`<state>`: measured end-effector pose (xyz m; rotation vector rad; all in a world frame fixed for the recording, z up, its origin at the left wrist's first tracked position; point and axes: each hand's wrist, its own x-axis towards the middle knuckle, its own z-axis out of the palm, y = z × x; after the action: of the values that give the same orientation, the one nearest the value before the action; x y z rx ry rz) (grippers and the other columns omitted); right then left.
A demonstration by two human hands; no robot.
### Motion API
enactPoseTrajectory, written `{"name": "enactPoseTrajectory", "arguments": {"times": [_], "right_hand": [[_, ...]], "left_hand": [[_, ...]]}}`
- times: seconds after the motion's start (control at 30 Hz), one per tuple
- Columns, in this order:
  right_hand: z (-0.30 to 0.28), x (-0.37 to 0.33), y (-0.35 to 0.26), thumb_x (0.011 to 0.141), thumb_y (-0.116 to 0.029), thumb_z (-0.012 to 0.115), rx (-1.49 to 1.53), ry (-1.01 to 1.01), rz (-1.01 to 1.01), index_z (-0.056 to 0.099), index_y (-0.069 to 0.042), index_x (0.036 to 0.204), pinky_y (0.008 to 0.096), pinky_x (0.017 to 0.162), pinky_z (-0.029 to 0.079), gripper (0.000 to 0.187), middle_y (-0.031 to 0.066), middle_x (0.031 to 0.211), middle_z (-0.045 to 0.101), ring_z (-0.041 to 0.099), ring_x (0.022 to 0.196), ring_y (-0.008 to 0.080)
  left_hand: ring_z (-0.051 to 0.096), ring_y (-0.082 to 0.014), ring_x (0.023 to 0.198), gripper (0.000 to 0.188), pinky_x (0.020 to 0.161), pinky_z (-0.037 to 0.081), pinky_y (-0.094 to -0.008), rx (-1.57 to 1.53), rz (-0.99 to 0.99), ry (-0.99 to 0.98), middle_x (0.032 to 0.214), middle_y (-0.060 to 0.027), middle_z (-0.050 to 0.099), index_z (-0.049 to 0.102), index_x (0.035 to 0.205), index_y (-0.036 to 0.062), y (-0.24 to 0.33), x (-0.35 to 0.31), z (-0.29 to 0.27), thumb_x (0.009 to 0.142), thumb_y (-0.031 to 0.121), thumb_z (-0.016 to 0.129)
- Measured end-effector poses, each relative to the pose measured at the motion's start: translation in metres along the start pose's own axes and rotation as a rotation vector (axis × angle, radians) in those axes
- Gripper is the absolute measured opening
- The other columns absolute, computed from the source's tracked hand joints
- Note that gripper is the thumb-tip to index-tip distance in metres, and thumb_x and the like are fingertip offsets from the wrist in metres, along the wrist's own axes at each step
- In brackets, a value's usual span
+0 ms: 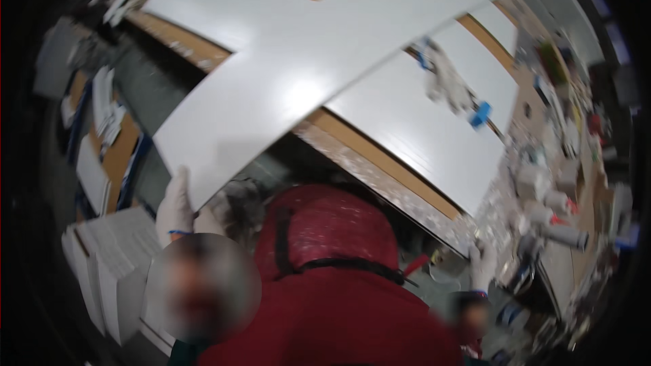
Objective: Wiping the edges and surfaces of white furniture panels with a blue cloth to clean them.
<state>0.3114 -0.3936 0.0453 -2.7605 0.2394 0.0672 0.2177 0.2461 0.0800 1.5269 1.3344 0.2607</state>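
Note:
A long white panel [271, 95] lies slantwise across other white boards, its near end sticking out over the table's edge toward my left side. My left hand [178, 210], in a white glove, is closed around that near end at its corner. My right hand [483, 268], also gloved, is at the near right corner of the worktable [407, 200], by its edge; blur hides how its fingers are bent. Another white board [413, 129] lies flat in front of me, with a pair of white and blue work gloves [451, 85] on it.
Brown board strips [386, 156] show between the white boards. At left stand a stack of white panels [119, 264] and a blue-framed rack with offcuts [108, 149]. A cluttered bench [556, 183] with tools and small items runs along the right.

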Motion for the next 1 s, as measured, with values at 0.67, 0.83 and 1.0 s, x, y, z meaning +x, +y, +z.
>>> {"name": "enactPoseTrajectory", "arguments": {"times": [0.67, 0.83, 1.0], "right_hand": [[0.006, -0.019, -0.024, 0.077, -0.039, 0.072, -0.642, -0.041, -0.304, 0.030, 0.000, 0.144, 0.0515, 0.113, 0.022, 0.088, 0.0297, 0.148, 0.027, 0.024, 0.137, 0.0467], [0.000, -0.018, -0.008, 0.079, -0.029, 0.072, -0.611, -0.073, -0.334, 0.033, 0.000, 0.143, 0.0483, 0.113, 0.024, 0.081, 0.0284, 0.146, 0.031, 0.027, 0.136, 0.0447], [-0.006, -0.010, -0.007, 0.080, -0.024, 0.070, -0.537, -0.141, -0.362, 0.033, -0.001, 0.143, 0.0466, 0.114, 0.023, 0.077, 0.0273, 0.145, 0.034, 0.029, 0.135, 0.0434]], "left_hand": [[0.065, -0.0146, 0.087, 0.051, 0.073, 0.055, -0.0257, -0.575, 0.061, -0.274, 0.105, -0.0101, 0.065, 0.056, 0.118, -0.0040, -0.010, 0.030, -0.013, 0.091, 0.038, 0.063], [0.065, -0.0130, 0.083, 0.053, 0.067, 0.054, -0.0241, -0.526, 0.084, -0.279, 0.102, -0.0088, 0.065, 0.056, 0.118, -0.0035, -0.013, 0.039, -0.019, 0.090, 0.040, 0.064], [0.063, -0.0100, 0.079, 0.053, 0.063, 0.052, -0.0227, -0.510, 0.072, -0.249, 0.097, -0.0058, 0.065, 0.058, 0.115, -0.0023, -0.004, 0.038, -0.023, 0.089, 0.044, 0.064]]}}
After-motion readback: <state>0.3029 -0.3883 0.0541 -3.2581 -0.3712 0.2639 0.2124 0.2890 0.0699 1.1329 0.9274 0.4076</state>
